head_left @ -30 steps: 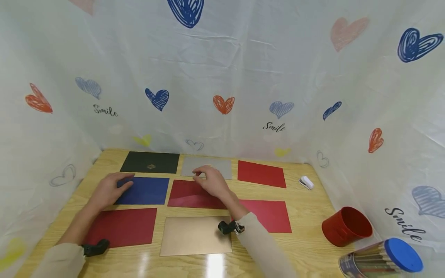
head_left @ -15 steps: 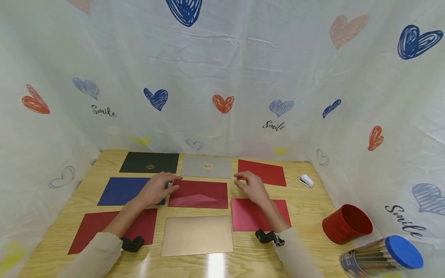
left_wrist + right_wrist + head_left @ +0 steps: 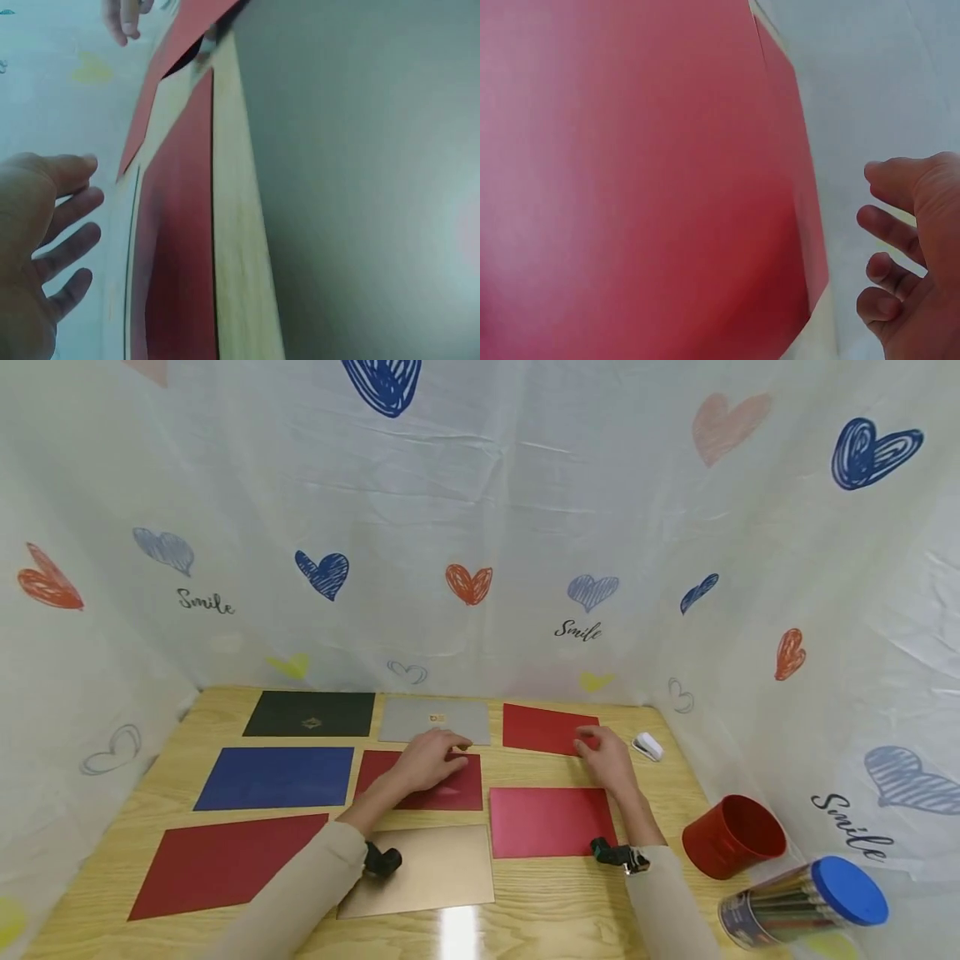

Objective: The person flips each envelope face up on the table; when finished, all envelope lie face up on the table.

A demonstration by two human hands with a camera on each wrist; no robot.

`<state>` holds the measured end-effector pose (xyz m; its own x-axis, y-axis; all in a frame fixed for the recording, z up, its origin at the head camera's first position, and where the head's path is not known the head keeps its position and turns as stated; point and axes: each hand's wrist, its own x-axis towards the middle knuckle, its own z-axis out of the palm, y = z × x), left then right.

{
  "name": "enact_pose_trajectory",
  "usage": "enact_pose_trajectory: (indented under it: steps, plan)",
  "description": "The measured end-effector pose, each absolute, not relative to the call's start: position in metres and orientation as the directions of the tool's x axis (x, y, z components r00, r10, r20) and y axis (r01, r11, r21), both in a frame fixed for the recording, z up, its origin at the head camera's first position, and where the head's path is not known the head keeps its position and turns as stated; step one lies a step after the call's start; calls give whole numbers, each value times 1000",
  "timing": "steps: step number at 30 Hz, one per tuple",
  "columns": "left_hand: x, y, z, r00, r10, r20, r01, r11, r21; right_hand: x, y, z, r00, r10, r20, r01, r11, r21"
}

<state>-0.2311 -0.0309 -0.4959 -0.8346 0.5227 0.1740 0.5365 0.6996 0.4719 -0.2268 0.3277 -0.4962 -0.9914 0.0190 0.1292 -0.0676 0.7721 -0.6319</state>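
Note:
My left hand (image 3: 429, 762) hovers over the dark red envelope-like sheet (image 3: 375, 777) in the middle of the table, fingers loosely bent and holding nothing. In the left wrist view the fingers of that left hand (image 3: 37, 232) are spread apart. My right hand (image 3: 609, 763) is near the right end of the bright red sheet (image 3: 543, 728) at the back right, its fingertips overlapping that sheet's edge in the head view. The right wrist view has the same right hand (image 3: 915, 247) with nothing between its loosely curled fingers. Below it lies a pinkish-red sheet (image 3: 551, 822).
Other flat sheets lie in rows: black (image 3: 309, 714), grey (image 3: 408, 720), blue (image 3: 273, 778), dark red (image 3: 225, 864) and gold (image 3: 442, 877). At the right are a white stapler-like item (image 3: 647, 746), a red cup (image 3: 712, 843) and a blue-lidded pencil tub (image 3: 787, 902). A heart-print curtain (image 3: 450, 485) surrounds the table.
Both hands have moved to the right: the left from the blue sheet to the middle dark red one, the right from the middle to the back right red sheet. The sheets stay put.

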Motion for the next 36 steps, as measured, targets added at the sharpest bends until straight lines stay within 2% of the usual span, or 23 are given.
enact_pose_trajectory:
  steps: [6, 12, 23, 30, 36]
  plan:
    - [-247, 1, -500, -854, 499, 148, 504, 721, 475, -230, 346, -506, -997, 63, 50, 17, 771, -637]
    - [-251, 24, -506, -897, 434, 90, 407, 726, 555, -226, 360, -517, -993, 121, -7, 95, 736, -670]
    - [-248, 49, -508, -893, 448, 32, 414, 792, 448, -226, 361, -513, -989, 149, -5, 113, 728, -676]
    - [-247, 48, -505, -907, 422, 14, 376, 792, 481, -225, 366, -514, -993, 118, -22, 98, 692, -715]
    - [-248, 46, -503, -901, 434, 12, 368, 748, 553, -225, 373, -514, -986, 164, -34, 132, 638, -759]
